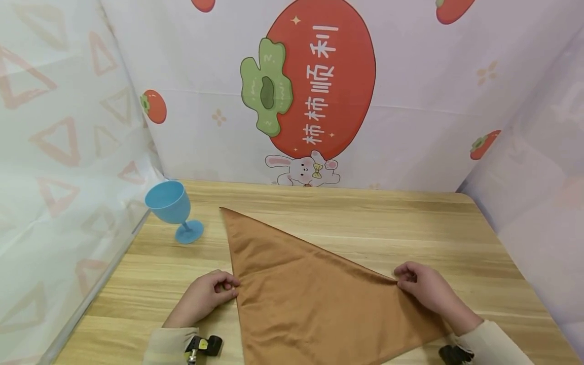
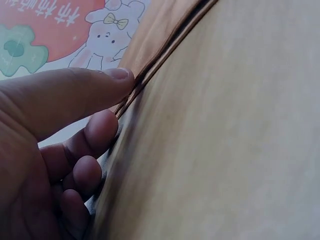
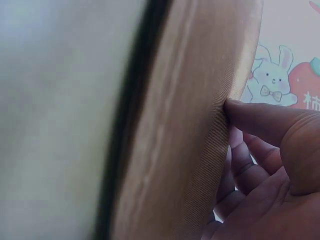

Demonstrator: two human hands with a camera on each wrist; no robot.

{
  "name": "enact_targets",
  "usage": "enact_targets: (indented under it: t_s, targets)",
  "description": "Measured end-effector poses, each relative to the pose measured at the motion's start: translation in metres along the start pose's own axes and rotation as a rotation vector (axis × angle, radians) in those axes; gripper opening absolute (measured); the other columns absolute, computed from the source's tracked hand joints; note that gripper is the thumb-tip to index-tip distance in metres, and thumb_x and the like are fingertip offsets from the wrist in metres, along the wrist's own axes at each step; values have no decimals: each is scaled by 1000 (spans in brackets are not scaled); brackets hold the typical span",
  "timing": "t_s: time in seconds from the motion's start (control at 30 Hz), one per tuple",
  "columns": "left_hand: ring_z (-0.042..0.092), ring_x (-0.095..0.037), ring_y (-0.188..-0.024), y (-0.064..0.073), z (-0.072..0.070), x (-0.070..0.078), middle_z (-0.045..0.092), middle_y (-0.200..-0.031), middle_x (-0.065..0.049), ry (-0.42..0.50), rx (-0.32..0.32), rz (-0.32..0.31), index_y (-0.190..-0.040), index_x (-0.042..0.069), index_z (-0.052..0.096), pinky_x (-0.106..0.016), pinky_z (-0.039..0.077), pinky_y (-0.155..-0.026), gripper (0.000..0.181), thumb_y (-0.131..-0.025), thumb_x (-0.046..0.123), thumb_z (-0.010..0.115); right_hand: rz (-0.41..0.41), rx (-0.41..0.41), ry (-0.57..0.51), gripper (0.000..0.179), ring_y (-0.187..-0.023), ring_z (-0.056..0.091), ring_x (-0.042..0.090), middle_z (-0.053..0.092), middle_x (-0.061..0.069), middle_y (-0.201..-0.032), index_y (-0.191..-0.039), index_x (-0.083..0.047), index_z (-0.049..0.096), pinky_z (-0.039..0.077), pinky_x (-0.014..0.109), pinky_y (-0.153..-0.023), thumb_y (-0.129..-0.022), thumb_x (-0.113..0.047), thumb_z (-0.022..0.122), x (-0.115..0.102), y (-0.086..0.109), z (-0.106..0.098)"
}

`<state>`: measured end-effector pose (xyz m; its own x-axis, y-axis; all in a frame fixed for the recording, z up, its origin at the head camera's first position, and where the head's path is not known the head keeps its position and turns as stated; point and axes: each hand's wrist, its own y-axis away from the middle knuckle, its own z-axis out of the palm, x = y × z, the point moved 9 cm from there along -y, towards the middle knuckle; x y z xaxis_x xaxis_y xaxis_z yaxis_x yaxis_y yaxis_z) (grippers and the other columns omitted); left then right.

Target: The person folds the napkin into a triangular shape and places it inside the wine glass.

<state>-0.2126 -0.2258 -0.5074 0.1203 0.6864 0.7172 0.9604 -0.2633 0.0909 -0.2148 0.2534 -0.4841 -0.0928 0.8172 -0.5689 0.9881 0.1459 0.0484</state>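
Observation:
A brown satiny cloth [image 1: 315,299] lies on the table, folded into a roughly triangular shape with one point toward the back left; its near part runs out of the head view. My left hand [image 1: 204,295] pinches its left edge. In the left wrist view, the left thumb [image 2: 95,87] and index finger meet at the layered cloth edges [image 2: 150,75]. On the other side, my right hand [image 1: 426,288] pinches the slanting folded edge. The right wrist view shows the right thumb [image 3: 260,117] on the cloth, with the fingers behind it.
A blue plastic goblet [image 1: 170,204] stands at the back left of the wooden table [image 1: 356,213], beyond my left hand. A printed backdrop [image 1: 410,101] rises behind the table, and pale sheets [image 1: 55,203] hang at both sides.

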Motion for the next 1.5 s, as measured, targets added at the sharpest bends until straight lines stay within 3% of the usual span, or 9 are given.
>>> enact_targets:
  t_s: [0.3, 0.63, 1.07, 1.37, 1.5]
  targets:
    - [54, -4, -74, 1, 4, 2, 60, -86, 10, 2, -36, 43, -94, 25, 75, -25, 47, -67, 4, -90, 25, 77, 14, 5, 30, 12, -81, 58, 15, 64, -1, -87, -101, -2, 69, 48, 36, -71, -90, -4, 71, 2, -25, -4]
    - [54, -3, -75, 0, 9, 9, 61, -89, 12, -10, -80, 83, -100, 25, 76, -24, 47, -68, 9, -91, 27, 75, 25, 25, 43, 10, -79, 59, 17, 66, 2, -85, -99, -2, 70, 47, 36, -72, -89, -4, 70, 5, -53, -11]
    - [56, 0, -78, 0, 23, 32, 62, -88, 19, -50, -91, 162, -102, 27, 78, -25, 47, -71, 12, -90, 29, 76, 50, 71, 99, 16, -80, 61, 29, 66, 12, -87, -101, 3, 69, 49, 52, -79, -94, -11, 67, 13, -87, -22]
    - [47, -1, -73, -1, 29, 37, 56, -94, 19, -97, -36, 166, -103, 32, 78, -33, 32, -76, 18, -85, 37, 80, 70, 89, 151, 23, -81, 62, 34, 67, 17, -88, -98, 6, 68, 48, 54, -78, -94, -16, 70, 24, -107, -32]
    - [51, -2, -82, -1, 31, 43, 54, -101, 18, -110, -9, 185, -109, 28, 78, -36, 34, -80, 27, -83, 33, 82, 76, 103, 179, 23, -81, 62, 35, 68, 18, -89, -98, 4, 69, 47, 54, -76, -94, -18, 70, 28, -112, -37]
